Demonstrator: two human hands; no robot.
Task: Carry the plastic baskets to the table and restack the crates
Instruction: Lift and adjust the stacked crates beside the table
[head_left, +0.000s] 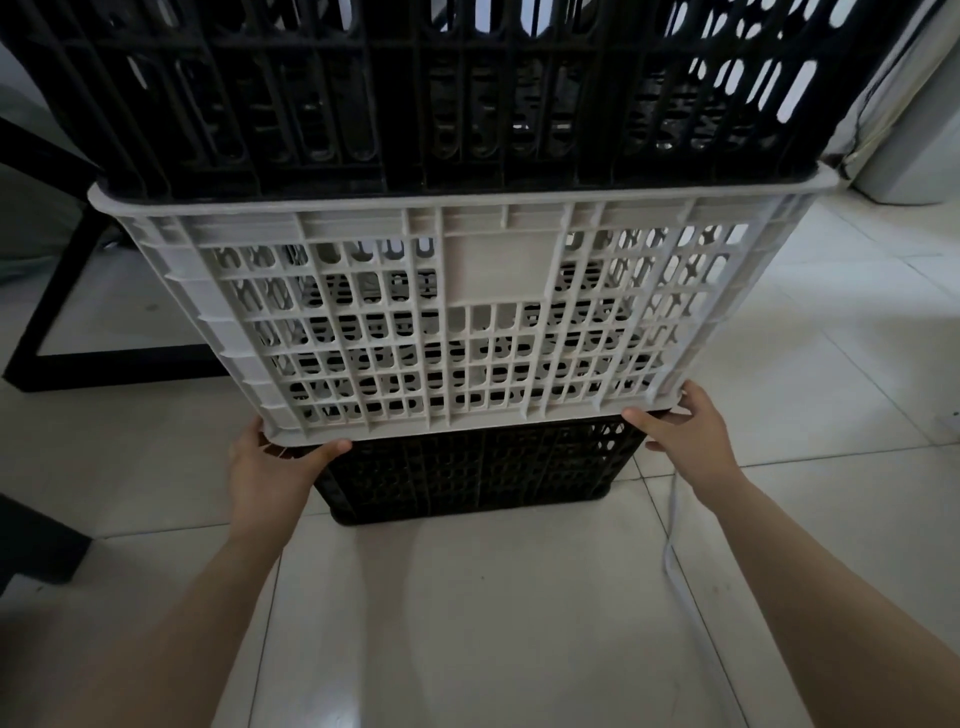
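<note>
Head view: left hand (270, 467) and right hand (680, 436) clamped on grey crate's (447, 322) bottom corners; black crates (363, 104) above and below.

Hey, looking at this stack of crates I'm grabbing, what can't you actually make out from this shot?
Head view only:
- Top black crate: its upper part is cut off by the frame's top edge.
- Left hand and right hand: fingers are hidden under the white crate, so the grip is unclear.
- Bottom black crate: mostly covered by the white crate.
- Crate contents: too dark behind the slats to tell.
- Table frame: top out of view.
</note>
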